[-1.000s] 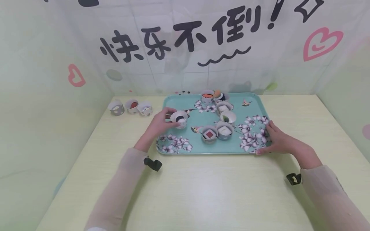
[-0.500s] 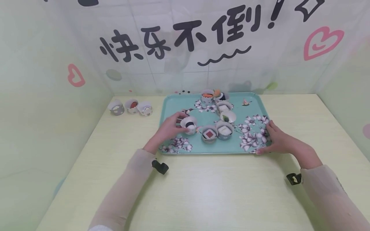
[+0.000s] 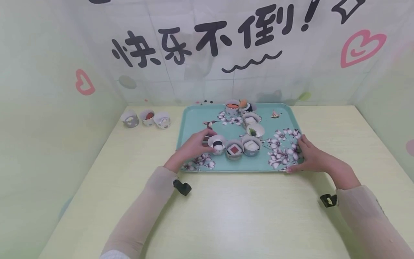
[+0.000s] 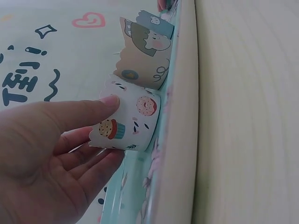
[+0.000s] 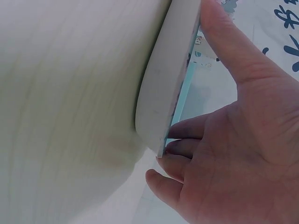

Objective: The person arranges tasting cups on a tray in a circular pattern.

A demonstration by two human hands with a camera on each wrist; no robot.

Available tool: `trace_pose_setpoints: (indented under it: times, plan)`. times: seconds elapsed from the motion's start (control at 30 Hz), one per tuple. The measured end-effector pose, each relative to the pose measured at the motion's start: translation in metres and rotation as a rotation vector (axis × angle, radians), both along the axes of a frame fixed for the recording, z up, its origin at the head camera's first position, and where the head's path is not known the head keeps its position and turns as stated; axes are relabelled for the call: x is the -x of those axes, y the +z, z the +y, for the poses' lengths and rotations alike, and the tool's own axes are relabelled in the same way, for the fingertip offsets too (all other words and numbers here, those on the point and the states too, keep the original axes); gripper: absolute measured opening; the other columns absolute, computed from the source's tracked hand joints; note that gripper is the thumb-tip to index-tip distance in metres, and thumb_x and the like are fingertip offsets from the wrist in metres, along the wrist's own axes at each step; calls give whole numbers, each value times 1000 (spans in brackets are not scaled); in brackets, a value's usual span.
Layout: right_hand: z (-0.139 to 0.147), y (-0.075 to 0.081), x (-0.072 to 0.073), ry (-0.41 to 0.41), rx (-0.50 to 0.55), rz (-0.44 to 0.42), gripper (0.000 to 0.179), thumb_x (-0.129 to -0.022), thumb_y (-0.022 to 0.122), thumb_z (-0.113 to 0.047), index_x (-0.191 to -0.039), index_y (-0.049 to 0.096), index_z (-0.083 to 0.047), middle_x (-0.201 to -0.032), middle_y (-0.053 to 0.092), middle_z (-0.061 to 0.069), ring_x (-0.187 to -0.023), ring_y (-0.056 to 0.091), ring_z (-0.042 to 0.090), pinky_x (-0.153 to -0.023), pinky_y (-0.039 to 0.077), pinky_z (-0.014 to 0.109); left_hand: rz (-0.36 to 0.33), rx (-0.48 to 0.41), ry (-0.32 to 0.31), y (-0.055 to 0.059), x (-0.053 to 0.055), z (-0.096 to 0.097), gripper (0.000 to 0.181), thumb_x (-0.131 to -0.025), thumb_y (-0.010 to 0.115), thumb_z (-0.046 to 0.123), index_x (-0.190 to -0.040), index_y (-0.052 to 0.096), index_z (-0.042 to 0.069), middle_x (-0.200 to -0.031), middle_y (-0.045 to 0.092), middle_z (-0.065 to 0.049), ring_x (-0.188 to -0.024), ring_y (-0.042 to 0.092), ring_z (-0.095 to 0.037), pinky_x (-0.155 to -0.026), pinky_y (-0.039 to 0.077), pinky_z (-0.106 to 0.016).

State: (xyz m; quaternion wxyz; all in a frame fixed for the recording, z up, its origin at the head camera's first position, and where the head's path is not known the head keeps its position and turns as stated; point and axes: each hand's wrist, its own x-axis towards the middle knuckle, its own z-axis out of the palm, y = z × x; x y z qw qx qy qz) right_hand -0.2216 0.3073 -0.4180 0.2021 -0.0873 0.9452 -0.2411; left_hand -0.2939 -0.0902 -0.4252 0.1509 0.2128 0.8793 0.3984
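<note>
My left hand (image 3: 195, 144) holds a white paper baking cup (image 3: 217, 145) with a white-and-black sushi piece inside, thumb on the near side and fingers behind. The left wrist view shows doughnut and cupcake prints on this cup (image 4: 133, 116), low over the tray. Right beside it stands a paper cup with a red-topped white piece (image 3: 234, 150), then another with a white piece (image 3: 251, 146). My right hand (image 3: 310, 156) grips the right front corner of the turquoise floral tray (image 3: 194, 120), thumb at the front edge and fingers along the right side.
Farther back on the tray, more filled paper cups (image 3: 231, 108) form a curved row, including one with a green leaf (image 3: 254, 130). Several paper cups (image 3: 147, 118) stand on the pale wooden table (image 3: 226, 216) left of the tray. A printed backdrop (image 3: 200, 79) rises behind.
My left hand has carried the baking cup rightward and slightly toward me across the tray, up to the cup with the red-topped piece. My right hand has stayed at the tray's corner.
</note>
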Motion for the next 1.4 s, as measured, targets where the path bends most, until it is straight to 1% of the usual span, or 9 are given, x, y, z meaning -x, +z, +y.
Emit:
trace_pose_setpoints:
  times: [0.17, 0.37, 0.57, 0.67, 0.87, 0.97, 1.13, 1.27, 1.4]
  plan:
    - [-1, 1, -1, -4, 6, -3, 137, -74, 85, -48, -149, -7, 20, -155, -19, 43, -145, -8, 59, -116, 11, 72, 2, 7, -23, 2, -1, 1, 60, -88, 75, 11, -142, 48, 7, -142, 56, -11, -133, 54, -28, -108, 50, -34]
    - [-1, 2, -1, -3, 8, -1, 136, -74, 85, -48, -149, -6, 20, -154, -19, 43, -145, -8, 60, -116, 11, 73, -5, 8, -34, 2, -1, -2, 64, -88, 76, 13, -145, 46, 8, -146, 53, -10, -135, 52, -28, -110, 49, -35]
    - [-1, 2, 0, -2, 1, -3, 137, -74, 85, -49, -149, -6, 20, -155, -19, 43, -145, -8, 60, -116, 12, 72, -15, -33, -3, 5, -2, -7, 64, -87, 77, 17, -143, 48, 10, -147, 52, -7, -136, 52, -27, -113, 46, -38]
    - [-1, 2, 0, -1, -8, -2, 137, -73, 85, -50, -149, -6, 21, -155, -18, 43, -145, -7, 60, -116, 12, 72, -26, -68, 13, 8, -2, -10, 63, -88, 76, 16, -143, 47, 8, -148, 52, -8, -138, 51, -28, -114, 45, -38]
    - [0, 1, 0, 2, -16, 4, 137, -73, 85, -50, -149, -6, 21, -154, -18, 43, -145, -7, 60, -116, 13, 72, -40, -130, 54, 13, 1, -19, 60, -90, 75, 18, -143, 47, 8, -148, 51, -9, -140, 48, -30, -115, 44, -39]
    - [0, 0, 0, 2, -14, 6, 137, -73, 85, -49, -149, -6, 20, -154, -18, 43, -145, -7, 60, -116, 13, 72, -25, -126, 81, 16, 4, -24, 59, -91, 74, 21, -142, 48, 10, -147, 52, -8, -139, 49, -29, -115, 44, -40]
    - [0, 1, 0, -1, -8, 1, 138, -73, 85, -50, -149, -6, 20, -154, -18, 43, -144, -7, 60, -116, 12, 72, 9, -118, 137, 18, 8, -35, 56, -93, 72, 20, -143, 47, 10, -146, 52, -10, -138, 50, -29, -115, 44, -40]
    - [-1, 1, 0, 0, -7, 1, 137, -73, 85, -49, -149, -6, 21, -154, -17, 43, -144, -7, 60, -116, 12, 73, 47, -129, 217, 16, 13, -44, 56, -93, 71, 20, -142, 47, 10, -146, 52, -11, -138, 50, -31, -115, 44, -40]
    - [-1, 0, -1, 1, -6, 3, 137, -73, 85, -49, -149, -6, 20, -155, -17, 43, -144, -7, 60, -116, 12, 73, 85, -179, 315, 14, 16, -54, 55, -93, 71, 19, -141, 48, 7, -147, 52, -13, -139, 49, -32, -115, 44, -40]
